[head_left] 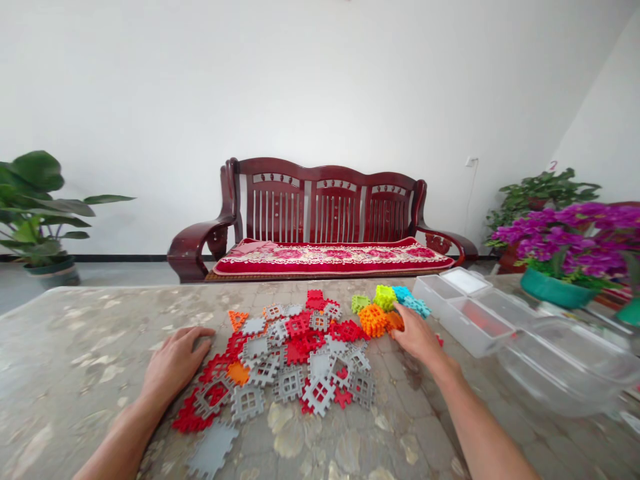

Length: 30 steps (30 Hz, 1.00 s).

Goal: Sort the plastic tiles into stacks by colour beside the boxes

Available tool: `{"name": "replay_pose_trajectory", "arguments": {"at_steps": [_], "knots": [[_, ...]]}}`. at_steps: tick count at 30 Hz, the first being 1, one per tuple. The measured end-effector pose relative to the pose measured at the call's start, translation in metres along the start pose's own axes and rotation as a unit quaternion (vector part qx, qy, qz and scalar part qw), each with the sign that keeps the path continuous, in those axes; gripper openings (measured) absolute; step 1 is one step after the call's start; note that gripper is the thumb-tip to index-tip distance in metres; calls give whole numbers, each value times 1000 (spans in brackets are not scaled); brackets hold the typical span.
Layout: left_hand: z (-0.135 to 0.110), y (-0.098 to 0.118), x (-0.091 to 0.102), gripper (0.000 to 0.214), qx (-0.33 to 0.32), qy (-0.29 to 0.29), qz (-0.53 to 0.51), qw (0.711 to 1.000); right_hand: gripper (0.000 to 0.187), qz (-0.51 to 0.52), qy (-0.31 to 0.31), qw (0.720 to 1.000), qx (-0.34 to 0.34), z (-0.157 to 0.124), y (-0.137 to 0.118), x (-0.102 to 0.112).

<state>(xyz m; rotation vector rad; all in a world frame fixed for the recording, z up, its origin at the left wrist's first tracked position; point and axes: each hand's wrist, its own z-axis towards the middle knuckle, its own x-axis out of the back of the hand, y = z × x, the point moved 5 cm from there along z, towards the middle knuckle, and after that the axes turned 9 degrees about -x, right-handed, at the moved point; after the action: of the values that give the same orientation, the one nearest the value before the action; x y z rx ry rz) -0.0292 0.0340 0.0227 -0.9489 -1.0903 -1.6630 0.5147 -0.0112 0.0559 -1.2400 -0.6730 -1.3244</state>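
Observation:
My left hand (186, 350) rests on the table left of a loose pile of flat interlocking plastic tiles, fingers stretched out and nothing in them. Grey tiles (249, 402), some with window cutouts, lie mixed with red tiles (346, 331) and a few orange ones (238, 373). My right hand (414, 331) is right of the pile, its fingers closed at an orange tile (395, 322). That tile sits against a stack of orange tiles (373, 321). Just behind are stacks of yellow-green tiles (385, 297), green tiles (360, 303) and blue tiles (417, 306).
To the right stand a clear plastic divided box (463, 330) with something red inside and a transparent lidded container (560, 360). Purple flowers (575, 233) fill a teal pot (557, 288) at the right edge. A wooden bench (335, 200) stands beyond the patterned table (115, 340).

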Motion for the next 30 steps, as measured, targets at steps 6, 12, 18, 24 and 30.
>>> {"name": "replay_pose_trajectory", "arguments": {"at_steps": [6,12,18,24,30], "knots": [[0,-1,0,43,5,-4,2,1000,64,-49,-8,997,-60,-6,-7,-2],[0,-1,1,42,5,-7,5,1000,54,-60,-6,996,-64,-7,-11,-7],[0,0,1,40,1,1,0,1000,52,-26,24,997,-71,-10,-6,-8],[1,0,1,41,4,0,2,1000,52,-51,39,996,-67,-15,-8,-4],[1,1,2,42,1,-4,10,1000,46,-73,63,995,-35,-13,-16,-1]]}}
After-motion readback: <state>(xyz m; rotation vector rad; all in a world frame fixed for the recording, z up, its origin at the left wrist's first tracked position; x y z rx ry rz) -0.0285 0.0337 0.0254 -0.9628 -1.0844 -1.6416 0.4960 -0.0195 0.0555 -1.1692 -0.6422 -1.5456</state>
